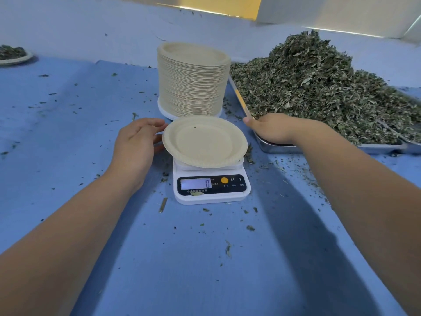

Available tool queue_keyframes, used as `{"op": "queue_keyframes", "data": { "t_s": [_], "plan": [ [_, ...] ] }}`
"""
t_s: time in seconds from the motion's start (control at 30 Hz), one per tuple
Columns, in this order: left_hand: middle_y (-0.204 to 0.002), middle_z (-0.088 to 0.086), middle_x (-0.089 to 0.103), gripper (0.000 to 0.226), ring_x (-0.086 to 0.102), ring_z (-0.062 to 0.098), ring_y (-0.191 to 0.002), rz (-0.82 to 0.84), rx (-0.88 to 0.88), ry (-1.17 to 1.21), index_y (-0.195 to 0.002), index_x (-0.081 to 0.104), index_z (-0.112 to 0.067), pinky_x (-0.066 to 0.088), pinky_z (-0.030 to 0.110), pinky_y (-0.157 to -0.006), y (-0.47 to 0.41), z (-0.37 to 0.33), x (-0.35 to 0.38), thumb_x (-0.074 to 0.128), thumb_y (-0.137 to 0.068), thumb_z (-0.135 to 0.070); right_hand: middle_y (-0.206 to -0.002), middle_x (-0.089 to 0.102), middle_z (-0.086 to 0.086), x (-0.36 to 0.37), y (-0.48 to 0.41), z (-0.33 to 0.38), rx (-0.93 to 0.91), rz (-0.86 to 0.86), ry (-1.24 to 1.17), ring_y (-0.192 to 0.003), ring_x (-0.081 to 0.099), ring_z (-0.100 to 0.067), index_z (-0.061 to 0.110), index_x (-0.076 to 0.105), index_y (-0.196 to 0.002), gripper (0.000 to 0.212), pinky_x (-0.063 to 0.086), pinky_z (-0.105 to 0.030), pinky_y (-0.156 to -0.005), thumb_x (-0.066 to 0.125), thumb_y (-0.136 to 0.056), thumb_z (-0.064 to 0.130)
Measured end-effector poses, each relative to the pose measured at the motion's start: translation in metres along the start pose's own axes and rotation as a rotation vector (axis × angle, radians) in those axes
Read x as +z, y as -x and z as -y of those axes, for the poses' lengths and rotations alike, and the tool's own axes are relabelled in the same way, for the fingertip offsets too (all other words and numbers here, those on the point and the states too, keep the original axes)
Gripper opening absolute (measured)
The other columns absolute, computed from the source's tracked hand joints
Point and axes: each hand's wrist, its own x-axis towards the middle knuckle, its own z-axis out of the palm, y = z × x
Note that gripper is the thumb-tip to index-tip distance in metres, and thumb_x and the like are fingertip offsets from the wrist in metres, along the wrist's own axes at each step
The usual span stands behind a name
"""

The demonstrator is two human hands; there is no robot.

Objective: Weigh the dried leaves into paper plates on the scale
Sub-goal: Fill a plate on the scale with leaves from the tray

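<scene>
An empty paper plate [205, 142] sits on the white digital scale [211, 190], whose display reads 0. My left hand [136, 144] is at the plate's left rim, fingers loosely bent, fingertips touching the edge. My right hand [275, 130] lies over the near-left corner of the metal tray [382, 148], thumb along the rim and fingers curled down over it, their tips hidden. The tray holds a big heap of dried green leaves [319, 87]. A tall stack of paper plates [193, 80] stands behind the scale.
A filled plate of leaves [13, 54] sits at the far left edge of the blue table [68, 133]. Leaf crumbs and a short stem piece [163, 205] are scattered around the scale. A pale wall rises behind the table.
</scene>
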Motion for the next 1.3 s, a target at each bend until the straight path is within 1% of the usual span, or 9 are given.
{"op": "queue_keyframes", "data": {
  "t_s": [0.1,0.23,0.33,0.43,0.63,0.87,1.03,1.17,1.3],
  "plan": [
    [-0.109,0.008,0.077,0.033,0.075,0.019,-0.097,0.008,0.003,-0.014,-0.104,0.073,-0.012,0.057,0.021,-0.072,0.0,0.0,0.0,0.041,-0.097,-0.005,-0.057,0.045,-0.009,0.005,0.011,-0.009,-0.058,-0.139,0.016,-0.059,0.047,-0.028,0.01,0.045,-0.06,0.072,0.035,-0.033,-0.056,0.023,-0.103,0.064],
    [-0.108,0.008,0.077,0.033,0.075,0.018,-0.094,0.008,0.012,-0.028,-0.102,0.073,-0.012,0.056,0.02,-0.069,0.0,0.0,0.0,0.041,-0.097,-0.006,-0.052,0.056,-0.005,0.019,0.027,-0.017,-0.063,-0.451,-0.101,-0.054,0.053,-0.029,0.013,0.054,-0.059,0.061,0.035,-0.027,-0.049,0.04,-0.102,0.054],
    [-0.108,0.008,0.077,0.033,0.075,0.017,-0.094,0.01,0.017,-0.029,-0.1,0.073,-0.013,0.056,0.019,-0.069,0.001,-0.001,0.0,0.041,-0.097,-0.006,-0.091,0.068,-0.004,0.023,0.029,-0.012,-0.013,-0.511,-0.042,-0.097,0.062,-0.033,0.028,0.068,-0.104,0.051,0.051,-0.041,-0.077,0.034,-0.097,0.066],
    [-0.106,0.008,0.077,0.033,0.075,0.018,-0.094,0.003,0.012,-0.037,-0.104,0.072,-0.011,0.056,0.021,-0.071,0.001,-0.001,0.0,0.041,-0.097,-0.005,-0.132,0.055,-0.011,0.024,0.029,-0.007,0.098,-0.297,-0.03,-0.123,0.049,-0.037,0.029,0.047,-0.141,0.078,0.044,-0.053,-0.098,0.019,-0.091,0.082],
    [-0.105,0.007,0.077,0.033,0.074,0.013,-0.087,-0.004,0.012,-0.068,-0.106,0.073,-0.009,0.055,0.018,-0.066,0.001,-0.001,0.001,0.042,-0.097,-0.005,-0.074,0.055,0.0,0.037,0.028,-0.002,0.017,-0.414,0.02,-0.069,0.054,-0.022,0.02,0.047,-0.078,0.059,0.035,-0.031,-0.056,0.023,-0.098,0.07],
    [-0.105,0.008,0.076,0.034,0.074,0.013,-0.086,0.003,0.02,-0.088,-0.104,0.074,-0.01,0.056,0.018,-0.066,0.003,-0.003,0.001,0.041,-0.098,-0.005,-0.06,0.051,-0.006,0.031,0.025,-0.003,0.054,-0.492,-0.174,-0.056,0.047,-0.027,0.011,0.047,-0.067,0.057,0.032,-0.028,-0.051,0.039,-0.1,0.057],
    [-0.102,0.008,0.077,0.034,0.074,0.013,-0.083,0.01,0.022,-0.087,-0.102,0.074,-0.01,0.056,0.019,-0.064,0.004,-0.003,0.001,0.04,-0.098,-0.005,-0.056,0.056,-0.009,0.015,0.025,-0.006,0.077,-0.707,-0.282,-0.054,0.053,-0.03,0.008,0.057,-0.069,0.048,0.038,-0.029,-0.05,0.046,-0.097,0.044],
    [-0.103,0.008,0.077,0.034,0.073,0.016,-0.087,0.013,0.021,-0.099,-0.102,0.074,-0.009,0.056,0.019,-0.065,0.003,-0.003,0.002,0.04,-0.098,-0.006,-0.053,0.047,-0.007,0.019,0.022,-0.006,0.079,-0.525,-0.23,-0.053,0.046,-0.03,0.01,0.049,-0.064,0.048,0.035,-0.028,-0.049,0.047,-0.1,0.042],
    [-0.103,0.007,0.077,0.035,0.073,0.013,-0.084,0.016,0.022,-0.101,-0.103,0.074,-0.009,0.056,0.019,-0.064,0.003,-0.003,0.002,0.04,-0.098,-0.006,-0.053,0.046,-0.008,0.015,0.023,-0.004,0.077,-0.597,-0.267,-0.051,0.043,-0.028,0.009,0.047,-0.064,0.047,0.031,-0.027,-0.048,0.047,-0.101,0.038]
  ]
}}
